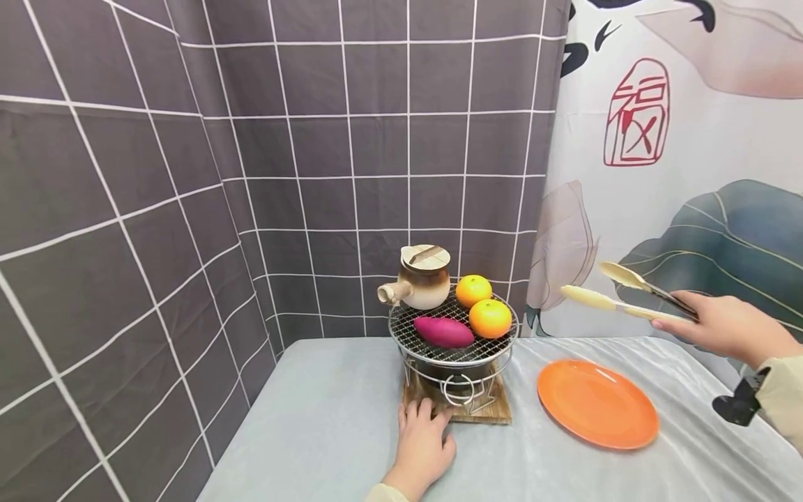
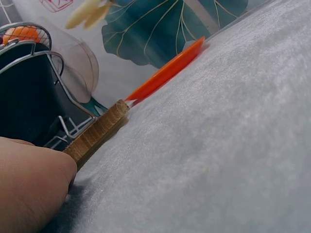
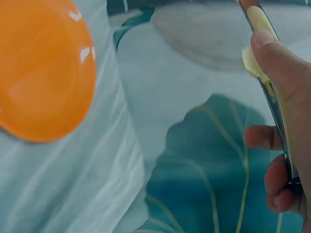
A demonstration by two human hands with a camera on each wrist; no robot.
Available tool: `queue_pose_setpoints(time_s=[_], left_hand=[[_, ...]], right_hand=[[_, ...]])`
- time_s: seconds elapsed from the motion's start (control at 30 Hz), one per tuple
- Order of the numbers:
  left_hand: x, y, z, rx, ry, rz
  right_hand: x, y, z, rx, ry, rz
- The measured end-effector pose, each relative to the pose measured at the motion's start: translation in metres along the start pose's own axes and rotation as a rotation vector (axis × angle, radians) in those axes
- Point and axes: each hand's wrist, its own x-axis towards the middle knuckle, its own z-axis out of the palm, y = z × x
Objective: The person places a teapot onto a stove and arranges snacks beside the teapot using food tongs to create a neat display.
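My right hand (image 1: pixel 737 324) grips the handles of tongs (image 1: pixel 592 298) with cream tips, held up above an orange plate (image 1: pixel 599 404). The two tong arms stand apart with nothing between them. At the front left of a wooden board (image 1: pixel 483 417), my left hand (image 1: pixel 422 446) rests its fingers on the edge. On that board stands a small round grill (image 1: pixel 453 362) with a wire mesh top. The mesh carries a purple sweet potato (image 1: pixel 444 332), two oranges (image 1: pixel 491 318) and a lidded clay teapot (image 1: pixel 428 282) whose side handle points left.
Pale grey cloth covers the table (image 1: pixel 314 418). The plate lies flat to the right of the grill. A dark grid-patterned curtain (image 1: pixel 376 146) hangs behind and at the left. A printed white curtain (image 1: pixel 577 230) hangs at the back right.
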Motion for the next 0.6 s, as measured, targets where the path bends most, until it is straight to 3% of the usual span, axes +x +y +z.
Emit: queue_pose_setpoints(time_s=[0.33,0.6], left_hand=[[0.0,0.0,-0.002,0.003,-0.005,-0.004],[0.0,0.0,-0.001,0.003,0.043,0.019]], right_hand=[[-0.023,0.039,0.035,0.026,-0.028,0.085],[-0.032,0.057,0.064,0.039,-0.063,0.134]])
